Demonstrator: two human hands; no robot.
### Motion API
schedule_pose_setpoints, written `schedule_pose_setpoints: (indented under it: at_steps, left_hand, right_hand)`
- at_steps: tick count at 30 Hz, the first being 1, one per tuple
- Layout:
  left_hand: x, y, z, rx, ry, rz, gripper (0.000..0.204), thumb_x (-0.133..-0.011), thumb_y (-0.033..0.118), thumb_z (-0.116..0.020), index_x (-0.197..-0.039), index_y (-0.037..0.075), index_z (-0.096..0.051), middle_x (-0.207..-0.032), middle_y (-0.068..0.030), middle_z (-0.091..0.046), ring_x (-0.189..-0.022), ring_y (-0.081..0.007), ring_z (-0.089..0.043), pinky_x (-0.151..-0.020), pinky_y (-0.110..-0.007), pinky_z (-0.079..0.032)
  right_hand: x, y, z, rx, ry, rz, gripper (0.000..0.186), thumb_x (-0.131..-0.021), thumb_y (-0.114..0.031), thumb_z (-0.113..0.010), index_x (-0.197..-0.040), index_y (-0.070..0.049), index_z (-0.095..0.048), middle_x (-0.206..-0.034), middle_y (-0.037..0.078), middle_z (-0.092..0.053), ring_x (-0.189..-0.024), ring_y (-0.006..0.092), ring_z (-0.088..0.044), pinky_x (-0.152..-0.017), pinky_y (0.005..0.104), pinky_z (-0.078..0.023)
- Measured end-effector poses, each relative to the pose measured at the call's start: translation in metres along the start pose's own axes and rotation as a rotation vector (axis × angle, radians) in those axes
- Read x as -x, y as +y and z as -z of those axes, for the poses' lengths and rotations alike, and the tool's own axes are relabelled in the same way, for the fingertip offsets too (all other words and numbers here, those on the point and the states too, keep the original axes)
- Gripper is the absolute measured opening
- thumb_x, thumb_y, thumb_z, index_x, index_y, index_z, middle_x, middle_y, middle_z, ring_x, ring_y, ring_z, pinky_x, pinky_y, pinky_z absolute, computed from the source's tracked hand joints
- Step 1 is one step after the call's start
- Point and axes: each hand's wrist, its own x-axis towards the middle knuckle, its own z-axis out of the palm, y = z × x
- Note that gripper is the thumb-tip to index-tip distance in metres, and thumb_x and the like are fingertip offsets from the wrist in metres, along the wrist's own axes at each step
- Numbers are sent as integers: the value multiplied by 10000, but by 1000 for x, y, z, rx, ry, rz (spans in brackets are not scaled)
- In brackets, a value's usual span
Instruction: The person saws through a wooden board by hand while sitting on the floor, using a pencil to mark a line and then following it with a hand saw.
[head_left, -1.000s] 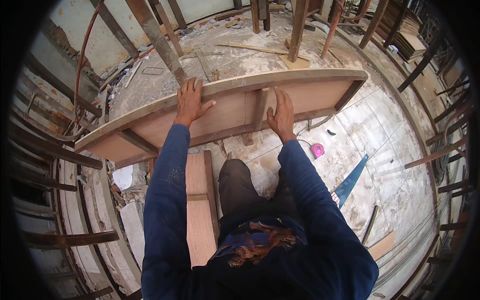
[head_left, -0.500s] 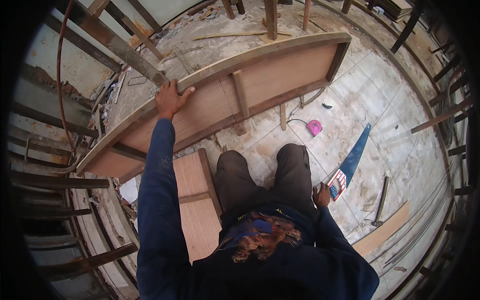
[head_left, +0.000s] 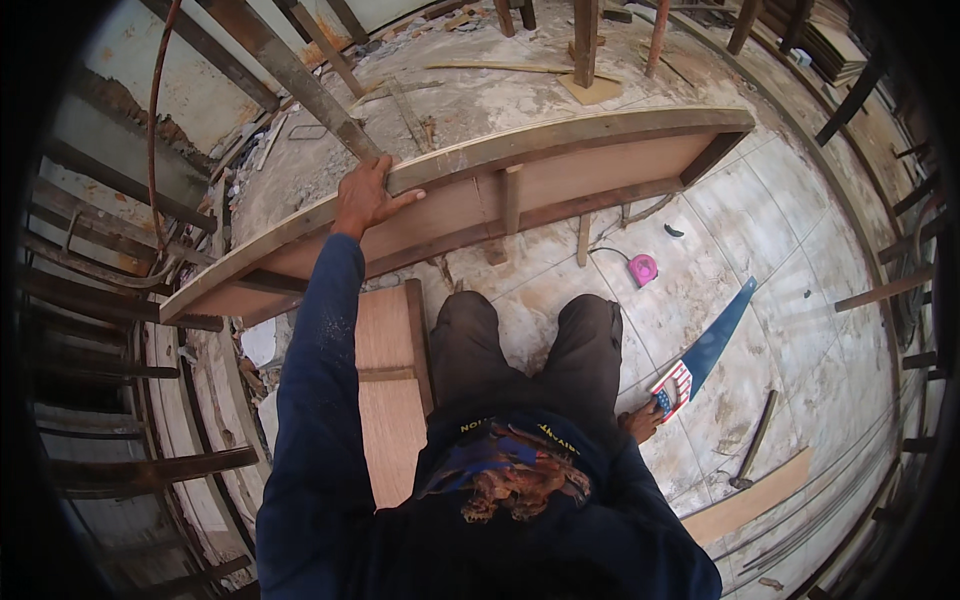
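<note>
My left hand [head_left: 368, 198] grips the upper edge of a long plywood panel [head_left: 600, 170], framed with wooden battens and standing tilted on its long edge. Its thumb lies along the near side of the top batten. A handsaw [head_left: 715, 335] with a blue blade and a red, white and blue handle lies flat on the tiles to my right. My right hand [head_left: 640, 422] is low beside my knee, its fingers stretched toward the saw's handle and at its near end, not wrapped round it.
A pink tape measure [head_left: 643, 269] lies on the floor ahead, a hammer [head_left: 757, 440] and a plywood strip [head_left: 750, 500] to the right. A second framed panel [head_left: 385, 345] lies by my left leg. Wooden posts [head_left: 300, 80] and rubble stand beyond; stacked timbers [head_left: 160, 470] line the left.
The panel's top edge has tipped toward me under my left hand. My right hand has drawn back slightly from the saw's handle; the saw stays in place. The view has shifted a little.
</note>
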Motion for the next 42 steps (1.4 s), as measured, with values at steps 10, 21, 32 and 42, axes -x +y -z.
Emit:
schedule_pose_setpoints:
  at_steps: [10,21,32,42]
  left_hand:
    - [65,32,-8,-34,125,-28,787,-646,707,-757,-1067,56,-623,-1047,-135,-630,-1041,-318,-601,-847,-507,-473]
    - [129,75,-10,-23,36,-15,680,-563,457,-884,-1085,97,-640,-993,-60,-591,-969,-256,-564,-811,-401,-404]
    - [144,82,-9,28,-22,16,678,-515,376,-899,-1082,114,-634,-1008,-48,-591,-956,-252,-560,-812,-424,-399]
    - [127,73,-2,0,15,-34,663,-563,457,-885,-1073,120,-629,-979,-40,-583,-925,-232,-554,-758,-417,-397]
  right_hand:
    - [-58,11,8,219,-36,149,694,-737,-180,-673,-1362,-80,-389,-1258,201,-513,-1205,370,-517,-990,475,-459]
    - [-78,17,2,335,-209,170,534,-800,-163,-666,-1244,-47,-394,-1273,248,-517,-1196,422,-533,-1011,482,-451]
    - [-82,3,6,437,-293,158,525,-804,-175,-662,-1240,-10,-420,-1252,255,-532,-1185,408,-540,-1040,471,-409]
    - [-62,10,-24,-193,-39,311,645,-735,-298,-721,-1226,20,-448,-1215,319,-555,-1133,473,-553,-957,502,-469]
